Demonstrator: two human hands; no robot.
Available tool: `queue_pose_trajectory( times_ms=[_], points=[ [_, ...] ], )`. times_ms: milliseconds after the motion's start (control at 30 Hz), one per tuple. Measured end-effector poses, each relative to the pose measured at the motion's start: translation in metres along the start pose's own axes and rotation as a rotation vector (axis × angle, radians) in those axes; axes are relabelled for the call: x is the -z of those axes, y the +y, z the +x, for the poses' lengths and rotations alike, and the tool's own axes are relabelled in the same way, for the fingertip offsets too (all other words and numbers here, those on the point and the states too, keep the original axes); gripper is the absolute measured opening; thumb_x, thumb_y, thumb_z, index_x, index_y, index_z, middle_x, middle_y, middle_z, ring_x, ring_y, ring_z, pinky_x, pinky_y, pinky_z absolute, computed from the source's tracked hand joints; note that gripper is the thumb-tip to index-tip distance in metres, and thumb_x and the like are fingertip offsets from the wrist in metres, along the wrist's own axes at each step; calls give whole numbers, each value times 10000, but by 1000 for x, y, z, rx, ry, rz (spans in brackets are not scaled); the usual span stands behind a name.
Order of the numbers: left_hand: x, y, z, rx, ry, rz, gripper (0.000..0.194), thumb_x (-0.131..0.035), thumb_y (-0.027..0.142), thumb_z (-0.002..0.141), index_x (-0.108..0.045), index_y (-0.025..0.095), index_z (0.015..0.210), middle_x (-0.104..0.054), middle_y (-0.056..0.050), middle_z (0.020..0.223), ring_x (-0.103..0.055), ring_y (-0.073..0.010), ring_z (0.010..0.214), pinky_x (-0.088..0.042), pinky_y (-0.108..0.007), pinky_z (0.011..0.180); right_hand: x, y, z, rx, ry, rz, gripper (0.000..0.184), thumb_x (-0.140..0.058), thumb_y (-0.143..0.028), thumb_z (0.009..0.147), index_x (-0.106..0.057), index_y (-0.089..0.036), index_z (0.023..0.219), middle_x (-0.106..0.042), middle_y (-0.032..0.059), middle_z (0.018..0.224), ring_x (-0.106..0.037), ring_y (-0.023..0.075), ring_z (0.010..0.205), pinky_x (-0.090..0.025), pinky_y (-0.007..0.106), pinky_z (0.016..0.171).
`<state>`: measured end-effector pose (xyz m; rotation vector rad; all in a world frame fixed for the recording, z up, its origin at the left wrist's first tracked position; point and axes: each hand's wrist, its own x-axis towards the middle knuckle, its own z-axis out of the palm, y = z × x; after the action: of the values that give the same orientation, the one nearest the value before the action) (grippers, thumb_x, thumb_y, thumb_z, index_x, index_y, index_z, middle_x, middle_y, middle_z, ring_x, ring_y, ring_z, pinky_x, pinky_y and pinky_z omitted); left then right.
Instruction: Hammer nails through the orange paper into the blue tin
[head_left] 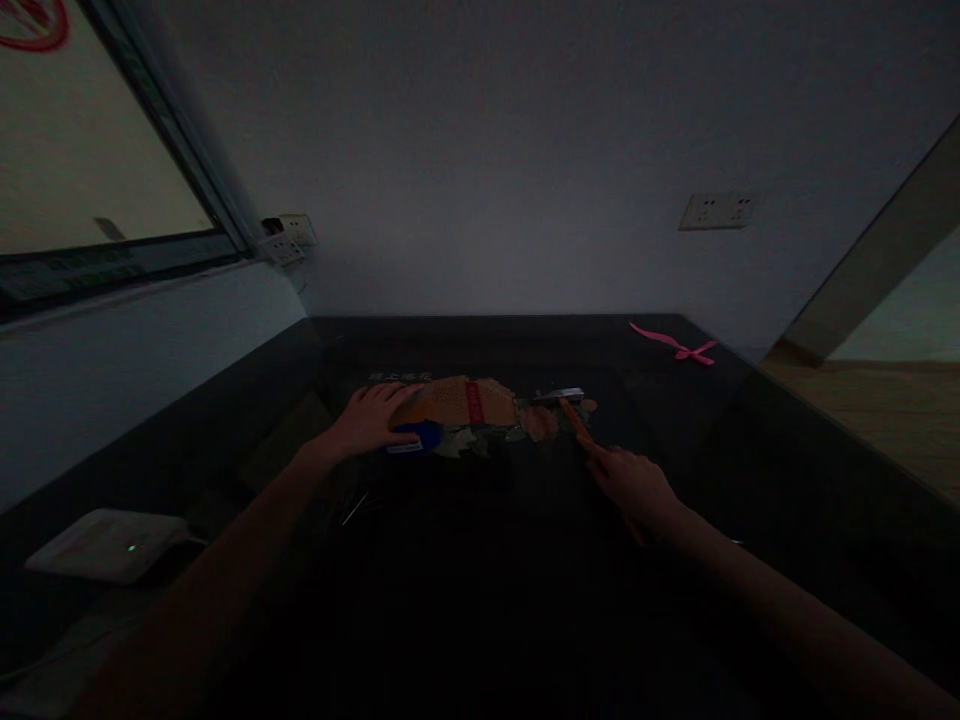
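In dim light, my right hand (628,482) is closed around the wooden handle of a hammer (576,424). The hammer's metal head rests over the right end of some torn scraps (541,422) on the dark table. My left hand (375,415) lies with its fingers stretched over the left end of a tan patterned piece (446,402) with a red band, perhaps card or packaging. Beside my left thumb is a blue piece with a white label (415,437). Pale ragged bits (463,442) sit along the near edge.
A pink ribbon (679,347) lies at the table's back right. To the left is a white device (112,545) with a small green light. The wall behind has sockets (716,211), and a window (105,150) is at the left. Thin shiny sticks (355,508) lie near my left forearm.
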<state>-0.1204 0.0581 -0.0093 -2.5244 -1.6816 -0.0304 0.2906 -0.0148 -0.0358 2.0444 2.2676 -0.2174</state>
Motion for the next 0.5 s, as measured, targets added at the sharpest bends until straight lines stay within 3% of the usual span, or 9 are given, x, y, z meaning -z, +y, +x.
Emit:
queue_pose_trajectory(
  times_ms=[300,500],
  points=[
    [9,104,20,-156,44,-79,890,-574,666,751,-215,298,1478,-368,-119,1485,-353,-352,1325,-228,-546,1072,0,33,-23,-74,-82,54,318,-556,-327,942,-562,-180,1223,-652,70,1109,-665,202,870,-556,406,744],
    [7,145,20,-206,48,-118,978,-560,696,745,-147,229,1498,-310,-169,1517,-306,-369,1365,-202,-590,1087,3,38,-26,-133,-147,51,250,-578,-311,929,-610,-176,1137,-654,68,1113,-658,204,899,-550,400,757]
  ],
)
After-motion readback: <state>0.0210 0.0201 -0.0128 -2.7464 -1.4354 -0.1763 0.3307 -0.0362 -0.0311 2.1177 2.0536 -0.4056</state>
